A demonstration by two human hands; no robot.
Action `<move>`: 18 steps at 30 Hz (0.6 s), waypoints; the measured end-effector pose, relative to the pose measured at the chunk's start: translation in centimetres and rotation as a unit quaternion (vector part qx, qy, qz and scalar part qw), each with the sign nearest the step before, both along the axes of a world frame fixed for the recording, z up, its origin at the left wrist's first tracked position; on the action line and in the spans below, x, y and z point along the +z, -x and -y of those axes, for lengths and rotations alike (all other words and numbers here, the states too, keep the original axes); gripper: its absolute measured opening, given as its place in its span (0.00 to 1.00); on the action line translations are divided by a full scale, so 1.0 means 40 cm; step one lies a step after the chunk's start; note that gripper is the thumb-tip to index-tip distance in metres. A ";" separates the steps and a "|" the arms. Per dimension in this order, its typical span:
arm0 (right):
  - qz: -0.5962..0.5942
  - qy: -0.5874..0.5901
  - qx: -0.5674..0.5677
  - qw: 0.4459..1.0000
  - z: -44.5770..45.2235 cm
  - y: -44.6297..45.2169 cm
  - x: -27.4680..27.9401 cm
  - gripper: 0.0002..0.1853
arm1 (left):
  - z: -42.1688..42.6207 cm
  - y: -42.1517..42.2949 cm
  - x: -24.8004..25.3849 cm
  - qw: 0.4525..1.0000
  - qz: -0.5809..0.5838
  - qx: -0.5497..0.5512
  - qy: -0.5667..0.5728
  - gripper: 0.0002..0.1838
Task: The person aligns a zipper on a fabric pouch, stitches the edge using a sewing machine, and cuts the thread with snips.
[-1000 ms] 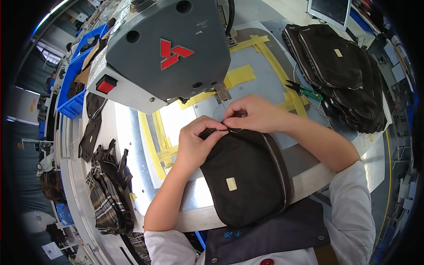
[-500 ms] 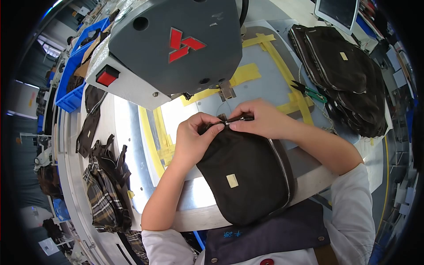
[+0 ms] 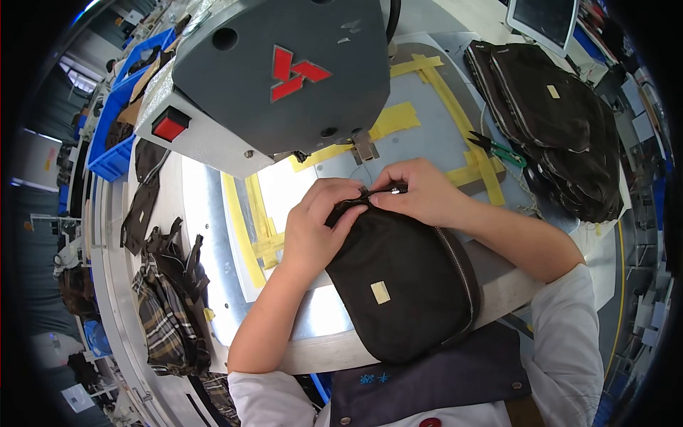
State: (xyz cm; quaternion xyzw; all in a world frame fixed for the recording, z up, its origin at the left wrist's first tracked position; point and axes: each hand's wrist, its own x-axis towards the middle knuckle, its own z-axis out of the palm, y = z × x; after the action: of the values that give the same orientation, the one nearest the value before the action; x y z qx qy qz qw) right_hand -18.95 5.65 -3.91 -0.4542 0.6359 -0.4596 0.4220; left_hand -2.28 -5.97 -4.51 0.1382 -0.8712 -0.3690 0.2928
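Observation:
A dark brown fabric bag (image 3: 405, 285) with a curved zipper and a small cream label lies over the front edge of the machine table. My left hand (image 3: 320, 220) pinches the bag's top edge, its thumb and fingers closed on the fabric. Close beside it, my right hand (image 3: 416, 192) grips the same top edge, where a zipper end with a metal pull shows. Both hands sit just in front of the sewing machine's needle area (image 3: 365, 149). What lies right between the fingertips is partly hidden.
The grey sewing machine head (image 3: 284, 78) overhangs the plate, which carries yellow tape (image 3: 462, 107). At right lie green-handled snips (image 3: 505, 151) and a stack of dark bags (image 3: 548, 121). Plaid fabric pieces (image 3: 171, 313) and blue bins (image 3: 114, 135) are at left.
The bag's body has swung slightly to the right, and its label has shifted right with it. My left hand's fingers have moved a little along the top edge; my right hand stays nearly still.

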 end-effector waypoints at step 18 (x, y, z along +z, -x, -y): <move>-0.036 0.020 -0.033 0.999 0.002 -0.004 -0.010 0.10 | 0.012 0.000 0.035 0.980 0.013 0.005 0.198 0.11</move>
State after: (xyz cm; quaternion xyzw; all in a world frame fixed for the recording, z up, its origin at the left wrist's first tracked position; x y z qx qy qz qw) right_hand -18.79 5.58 -4.30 -0.4576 0.6563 -0.4688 0.3742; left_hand -2.26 -6.46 -3.13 0.0872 -0.9301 -0.1859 0.3046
